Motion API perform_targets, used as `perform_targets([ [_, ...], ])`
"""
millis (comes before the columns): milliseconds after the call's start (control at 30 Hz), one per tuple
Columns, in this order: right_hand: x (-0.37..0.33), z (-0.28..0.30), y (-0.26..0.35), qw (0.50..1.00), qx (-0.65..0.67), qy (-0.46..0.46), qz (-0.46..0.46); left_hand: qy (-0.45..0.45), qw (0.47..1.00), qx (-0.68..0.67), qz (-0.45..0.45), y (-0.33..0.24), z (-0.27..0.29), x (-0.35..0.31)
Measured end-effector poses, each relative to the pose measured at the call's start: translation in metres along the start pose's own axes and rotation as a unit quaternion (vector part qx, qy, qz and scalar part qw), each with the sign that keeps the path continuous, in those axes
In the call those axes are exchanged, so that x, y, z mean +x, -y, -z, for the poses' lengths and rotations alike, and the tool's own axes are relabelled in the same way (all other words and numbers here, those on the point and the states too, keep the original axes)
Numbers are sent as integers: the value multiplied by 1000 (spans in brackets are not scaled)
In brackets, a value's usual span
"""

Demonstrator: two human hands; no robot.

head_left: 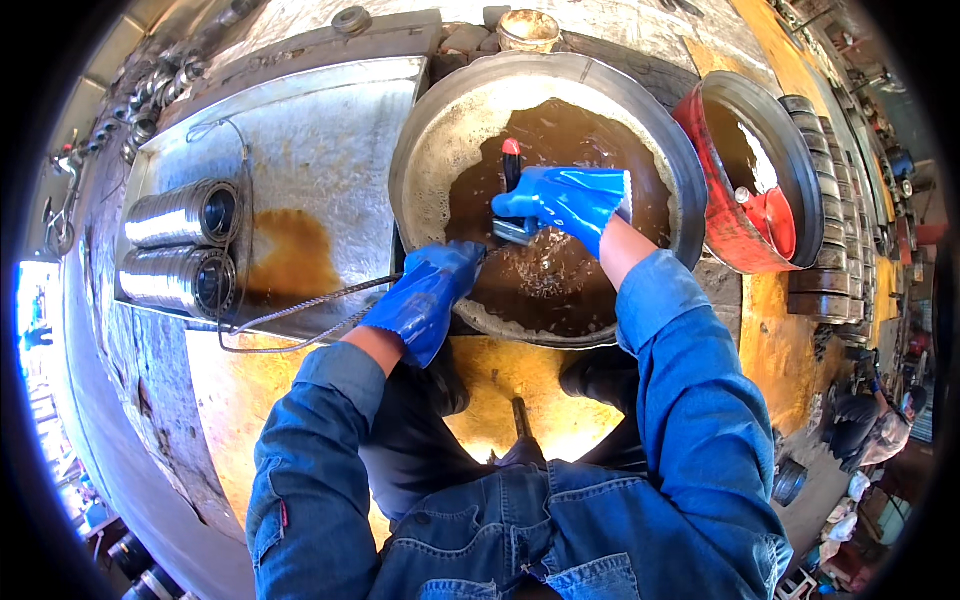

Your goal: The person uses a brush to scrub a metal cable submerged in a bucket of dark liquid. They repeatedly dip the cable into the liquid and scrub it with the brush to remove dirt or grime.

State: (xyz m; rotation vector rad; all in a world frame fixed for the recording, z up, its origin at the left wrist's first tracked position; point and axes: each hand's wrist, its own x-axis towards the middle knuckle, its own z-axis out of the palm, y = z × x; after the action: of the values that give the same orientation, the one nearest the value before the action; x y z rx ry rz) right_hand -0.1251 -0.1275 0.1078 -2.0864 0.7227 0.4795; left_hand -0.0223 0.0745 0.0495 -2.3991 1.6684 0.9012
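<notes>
My right hand, in a blue rubber glove, is closed over the wide round basin of brown, foamy liquid. A tool's black handle with a red end sticks up from its grip, and a grey metallic part shows below; the tool's kind is unclear. My left hand, gloved the same, is closed around a braided steel cable at the basin's near left rim. The cable loops back over the metal tray on the left. Splashing liquid shows just below my right hand.
Two stacks of shiny metal rings lie in the tray beside a brown puddle. To the right stands a red drum holding liquid and a red scoop-like piece. A dirty bucket sits behind the basin. Another person crouches far right.
</notes>
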Motion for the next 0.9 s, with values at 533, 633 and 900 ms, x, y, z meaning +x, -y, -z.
perform_targets([
  [533,56,21,3,996,-56,-51,-39,-126,988,59,-67,16,-31,-11],
  [633,100,18,-53,942,-306,-140,5,-95,993,43,-59,1,-14,-11],
  [900,90,27,-100,931,-258,-236,-100,-43,997,-40,-55,9,2,-26],
])
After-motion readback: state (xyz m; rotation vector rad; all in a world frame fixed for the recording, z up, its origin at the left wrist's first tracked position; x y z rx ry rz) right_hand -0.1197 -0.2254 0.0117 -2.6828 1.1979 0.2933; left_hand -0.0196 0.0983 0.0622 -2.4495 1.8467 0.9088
